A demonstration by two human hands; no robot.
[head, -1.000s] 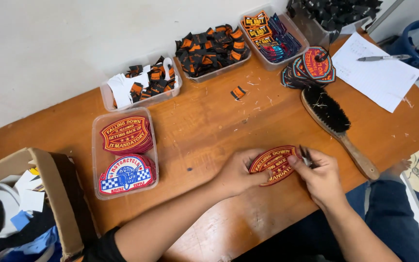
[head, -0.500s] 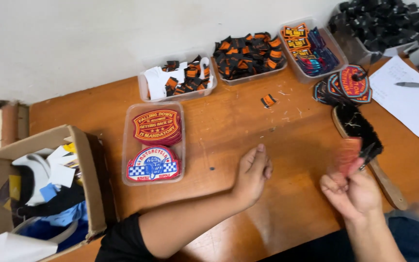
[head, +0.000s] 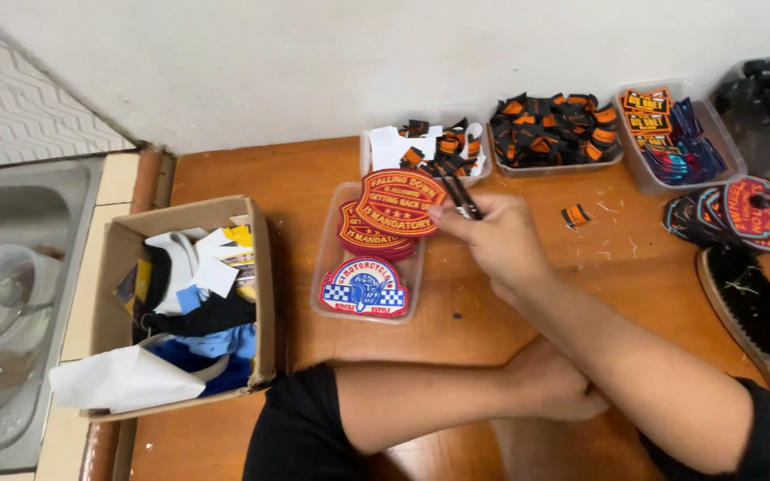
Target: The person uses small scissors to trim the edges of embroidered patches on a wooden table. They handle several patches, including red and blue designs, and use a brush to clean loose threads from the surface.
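Your right hand [head: 496,239] pinches the red patch [head: 400,202] (long axis level, tipped slightly, leading leftward) over the tray [head: 327,267]; your left hand [head: 556,388] rests flat.

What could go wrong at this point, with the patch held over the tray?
1. The right hand pinches the red patch by one edge while also gripping a dark thin tool; the patch could slip or land crooked on the stack in the clear tray.
2. The right forearm crosses over the left hand, so the left can hardly help.
3. The cardboard box stands close beside the tray, where a dropped patch might fall.
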